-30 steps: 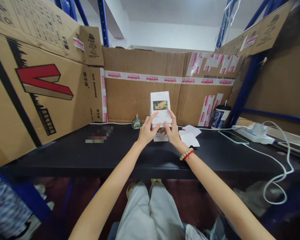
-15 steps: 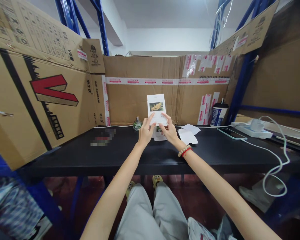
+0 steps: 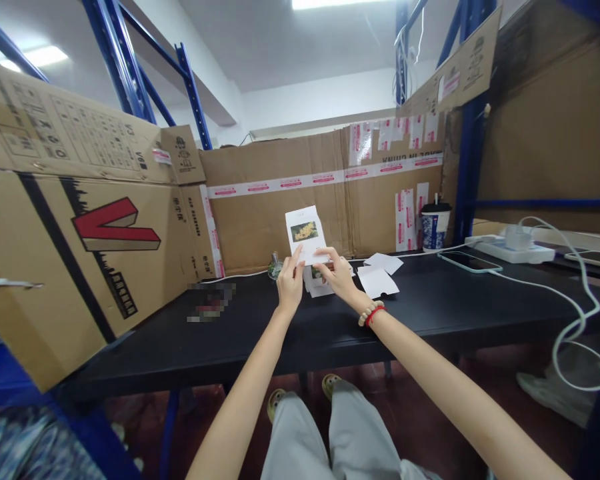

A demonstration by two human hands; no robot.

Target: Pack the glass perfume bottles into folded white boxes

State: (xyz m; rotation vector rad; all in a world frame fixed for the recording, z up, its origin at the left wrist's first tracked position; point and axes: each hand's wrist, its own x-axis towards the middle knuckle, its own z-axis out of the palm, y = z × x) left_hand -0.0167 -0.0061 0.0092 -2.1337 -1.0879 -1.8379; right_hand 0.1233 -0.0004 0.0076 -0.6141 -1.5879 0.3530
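A white card (image 3: 303, 215) with a photo of yellow flowers is held up above the black table. My left hand (image 3: 291, 283) grips its lower left edge between thumb and fingers. On the lower right edge, my right hand (image 3: 337, 275) pinches the same card; a beaded bracelet and a red cord circle that wrist. Beneath the hands lies a stack of picture cards (image 3: 320, 291), partly hidden by the fingers. Two blank white pieces of paper or card, the nearer one (image 3: 377, 281) notched at its edge, lie right of the stack. A small glass bottle (image 3: 275, 267) stands left of the card.
At the right stand a lidded cup (image 3: 435, 228) with a straw, a phone (image 3: 470, 262) on a cable and a white power strip (image 3: 510, 251). Cardboard walls (image 3: 275, 227) enclose the table's back and left. A blurred patch (image 3: 211, 301) covers something at left.
The view has tilted and shifted, so the scene looks slanted. Both hands still hold the card, which now leans slightly to the left.
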